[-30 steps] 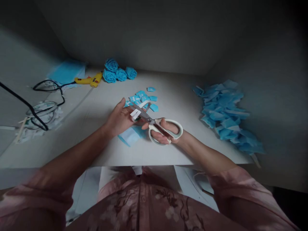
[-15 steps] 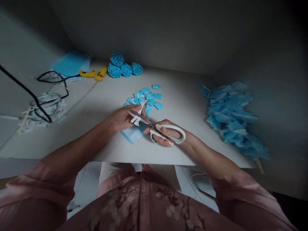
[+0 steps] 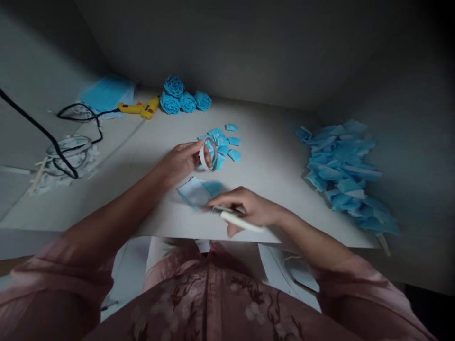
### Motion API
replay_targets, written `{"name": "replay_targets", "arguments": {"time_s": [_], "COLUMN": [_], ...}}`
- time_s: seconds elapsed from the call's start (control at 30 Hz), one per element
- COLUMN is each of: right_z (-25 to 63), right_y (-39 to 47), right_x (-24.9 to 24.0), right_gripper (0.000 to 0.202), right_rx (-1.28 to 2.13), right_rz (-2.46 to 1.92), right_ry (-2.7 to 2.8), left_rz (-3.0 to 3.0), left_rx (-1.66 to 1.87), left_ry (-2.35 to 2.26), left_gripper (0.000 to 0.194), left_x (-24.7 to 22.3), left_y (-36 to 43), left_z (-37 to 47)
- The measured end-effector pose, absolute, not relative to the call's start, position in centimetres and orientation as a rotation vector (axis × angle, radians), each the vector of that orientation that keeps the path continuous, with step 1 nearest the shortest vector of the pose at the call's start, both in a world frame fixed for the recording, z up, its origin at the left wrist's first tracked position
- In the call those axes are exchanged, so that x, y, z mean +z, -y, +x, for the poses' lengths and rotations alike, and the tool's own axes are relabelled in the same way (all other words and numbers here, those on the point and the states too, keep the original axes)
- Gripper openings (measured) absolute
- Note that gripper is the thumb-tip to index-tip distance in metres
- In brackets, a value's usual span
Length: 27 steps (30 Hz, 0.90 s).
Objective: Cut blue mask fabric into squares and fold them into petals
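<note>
My left hand point(image 3: 185, 161) grips a roll of white tape point(image 3: 203, 158), held upright by its rim over small blue cut pieces point(image 3: 222, 150) on the table. Nearer the table's front edge, my right hand point(image 3: 249, 207) is closed on scissors with white handles point(image 3: 241, 221); their blades are blurred and partly hidden by the fingers. Just left of the right hand lies a pale piece of fabric point(image 3: 195, 191) with a blue part point(image 3: 212, 188) beside it.
Several blue rosettes point(image 3: 187, 102) sit at the back beside a yellow glue gun point(image 3: 142, 109). Blue sheets point(image 3: 106, 94) lie at the back left, white scraps and a ring point(image 3: 69, 146) at the left. A blue fabric pile point(image 3: 341, 166) covers the right side.
The scissors have come away from the tape strips and moved down toward the front edge with my right hand. My left hand has risen slightly, and the tape ring now shows fully.
</note>
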State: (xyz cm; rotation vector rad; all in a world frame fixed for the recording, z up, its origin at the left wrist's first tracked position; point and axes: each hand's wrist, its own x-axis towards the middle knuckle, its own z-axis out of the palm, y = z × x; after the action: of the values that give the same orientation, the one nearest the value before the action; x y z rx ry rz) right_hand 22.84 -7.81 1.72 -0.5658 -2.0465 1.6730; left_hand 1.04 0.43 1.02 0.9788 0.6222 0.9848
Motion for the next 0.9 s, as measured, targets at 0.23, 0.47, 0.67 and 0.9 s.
{"name": "replay_targets", "arguments": {"time_s": [0.23,0.47,0.67,0.9], "right_z": [24.5,24.7,25.3,25.1], "right_y": [5.1,4.8,4.5,4.6], "right_x": [0.5,1.3,0.7,0.1], "right_gripper": [0.071,0.09,0.091,0.082], "right_rx": [1.813,1.967,2.095,2.202], "right_rz": [-0.368,-0.603,-0.478,-0.431], "right_ry": [1.39,1.266,1.28,1.288], "left_rz": [0.9,0.949,0.97,0.839], "left_rx": [0.938,0.965,0.975,0.955], "left_ry": [-0.632,-0.517,-0.555,-0.625], "left_gripper": [0.047,0.019,0.02,0.038], "left_x": [1.6,2.0,1.7,2.1], "left_y": [-0.4,-0.4,-0.4,-0.5], "left_z": [1.0,0.9,1.0,1.1]}}
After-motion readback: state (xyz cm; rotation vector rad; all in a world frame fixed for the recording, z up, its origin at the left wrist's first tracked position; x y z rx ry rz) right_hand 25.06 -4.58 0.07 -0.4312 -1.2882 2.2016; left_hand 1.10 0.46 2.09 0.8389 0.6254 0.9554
